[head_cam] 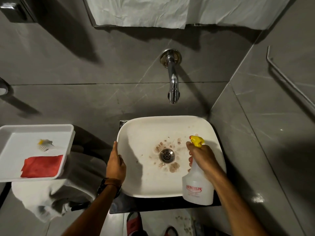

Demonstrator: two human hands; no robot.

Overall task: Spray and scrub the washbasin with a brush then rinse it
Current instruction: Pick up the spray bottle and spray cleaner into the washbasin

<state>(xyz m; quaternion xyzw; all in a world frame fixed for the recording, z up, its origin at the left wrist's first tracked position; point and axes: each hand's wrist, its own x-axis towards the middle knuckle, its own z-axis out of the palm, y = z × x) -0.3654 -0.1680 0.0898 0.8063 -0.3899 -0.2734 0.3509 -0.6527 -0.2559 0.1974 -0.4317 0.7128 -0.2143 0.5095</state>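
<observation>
Right hand (202, 157) clenched round neck of translucent spray bottle (197, 188), yellow nozzle aimed over stained washbasin (146, 183); probably light, slick plastic, best gripped at neck. Left hand (115, 166) gripping basin's left rim. Farther left, brush (46, 145) lying in white tray (10, 132).

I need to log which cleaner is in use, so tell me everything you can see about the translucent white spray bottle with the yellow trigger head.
The translucent white plastic spray bottle has a yellow trigger head and nozzle and red "HERCULES" lettering on its body. The right hand grips its neck, holding it tilted over the near right part of the white washbasin, nozzle pointing toward the stained bowl. Its fill level cannot be told.
</observation>
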